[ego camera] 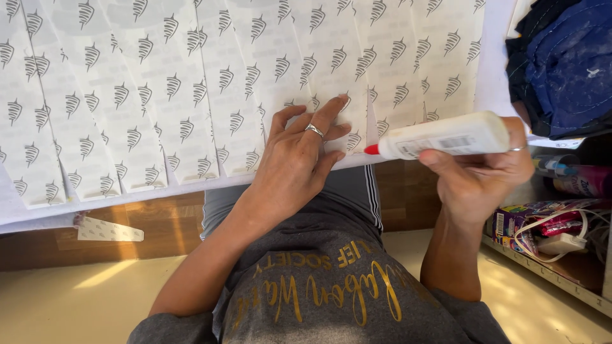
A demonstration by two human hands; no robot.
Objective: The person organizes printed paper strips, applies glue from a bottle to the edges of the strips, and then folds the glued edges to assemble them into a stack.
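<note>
Left hand [299, 156]: lies flat, fingers spread, pressing on the lower edge of the patterned paper strips [191, 83]; it grips nothing. A ring sits on one finger.
Right hand [481, 175]: closed around a white glue bottle [446, 135], held sideways just beside the left hand.
Glue bottle: its red tip [371, 150] points left, near the left hand's fingers and close over the strips' bottom edge, apparently not touching the paper.
Paper strips: white, printed with grey leaf-like marks, laid side by side and overlapping on a white sheet [127, 194] that hangs over the wooden edge [159, 226].
Loose piece: one small cut strip [108, 230] lies apart on the wood, well left of both hands.
Right side: dark blue cloth [564, 64] at the sheet's corner; below it a shelf [561, 274] with markers, a packet and white cable.
In the way: the left hand covers part of the strips beneath it.
</note>
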